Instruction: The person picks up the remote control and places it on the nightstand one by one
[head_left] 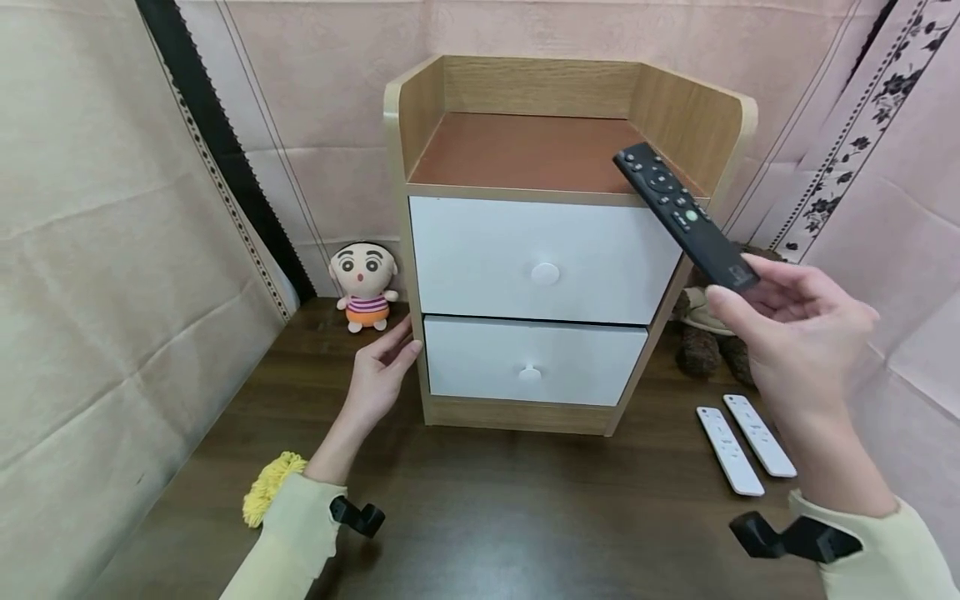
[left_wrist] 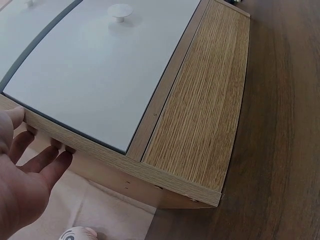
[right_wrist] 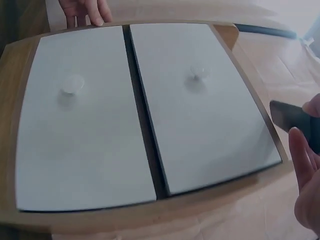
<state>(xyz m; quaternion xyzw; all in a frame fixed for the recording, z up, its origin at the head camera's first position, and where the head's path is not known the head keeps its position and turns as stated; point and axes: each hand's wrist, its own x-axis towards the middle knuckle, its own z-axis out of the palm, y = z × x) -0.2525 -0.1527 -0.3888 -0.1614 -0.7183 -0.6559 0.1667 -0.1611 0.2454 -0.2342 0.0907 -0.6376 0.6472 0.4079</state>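
My right hand [head_left: 802,342] pinches the lower end of a black remote control [head_left: 686,212]. Its buttons face up, and it is held in front of the right part of a small wooden drawer cabinet [head_left: 517,417]. In the right wrist view the remote [right_wrist: 290,117] shows only partly at the right edge. My left hand [head_left: 381,375] holds the cabinet's left edge. In the left wrist view, that hand's thumb lies at the front edge [left_wrist: 75,137] and its fingertips touch the side panel. Both white drawers, upper [head_left: 480,250] and lower [head_left: 472,358], are closed, each with a round white knob.
Two white remotes [head_left: 727,450] lie on the dark wooden table [head_left: 525,517] at right. A brown plush toy [head_left: 699,354] sits partly hidden behind my right hand. Left of the cabinet stands a doll [head_left: 365,283]; a yellow fluffy item [head_left: 272,483] lies beside my left sleeve.
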